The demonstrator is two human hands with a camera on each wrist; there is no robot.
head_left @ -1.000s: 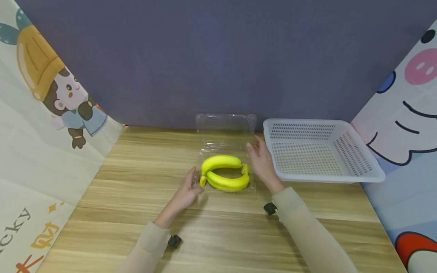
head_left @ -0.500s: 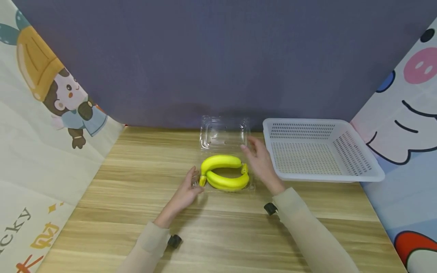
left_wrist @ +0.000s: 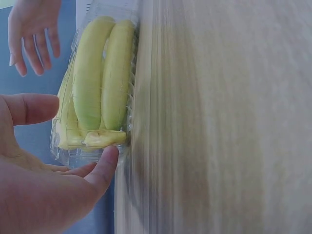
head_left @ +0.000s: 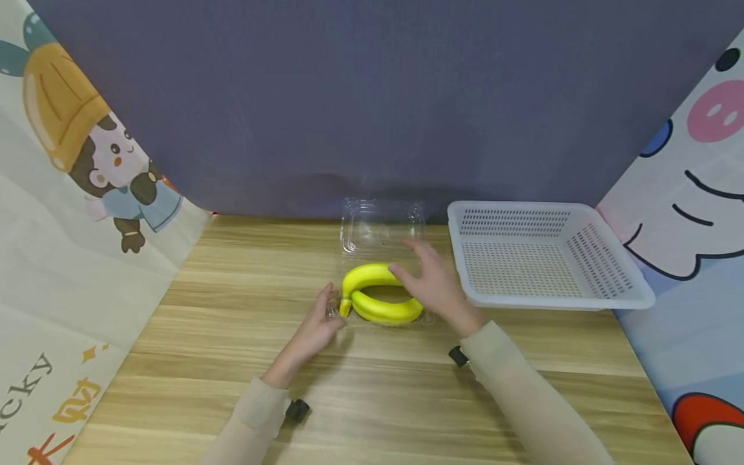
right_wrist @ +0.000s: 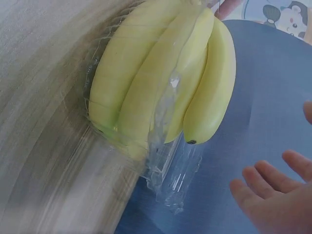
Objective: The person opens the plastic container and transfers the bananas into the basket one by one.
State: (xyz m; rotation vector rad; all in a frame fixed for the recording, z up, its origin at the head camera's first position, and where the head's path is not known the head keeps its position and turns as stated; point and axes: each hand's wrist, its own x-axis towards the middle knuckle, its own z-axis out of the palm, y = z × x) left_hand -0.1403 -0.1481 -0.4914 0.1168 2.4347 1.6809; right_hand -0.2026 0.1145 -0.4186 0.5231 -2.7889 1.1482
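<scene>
several bananas (head_left: pixel 380 311): we saw them in the base of the clear box (right_wrist: pixel 163 109), on the wooden table (head_left: pixel 372 394), between both hands; their exact number we could not tell.
banana handling: by our judgement they were light and rather firm, with a smooth skin that could slip a little; if real, they might bruise under a hard squeeze.
place to hold: we would have taken one banana around its thick middle, and not pulled at the stalk (left_wrist: pixel 105 139).
box plastic: we judged it thin, light and springy, easy to dent; we would have supported it low at its two short ends.
lid (head_left: pixel 380 226): it leaned back behind the base, and we supposed it would flap easily.
left hand (head_left: pixel 314 328): thumb and fingers were apart at the left end of the box; one fingertip seemed to touch the wall, but we saw no clamping.
right hand (head_left: pixel 433 281): thumb and fingers were apart over the right ends of the bananas, and held nothing.
what differed: half a second earlier we saw the right hand more to the right; one second earlier the lid stood more upright. the left hand had kept its place.
</scene>
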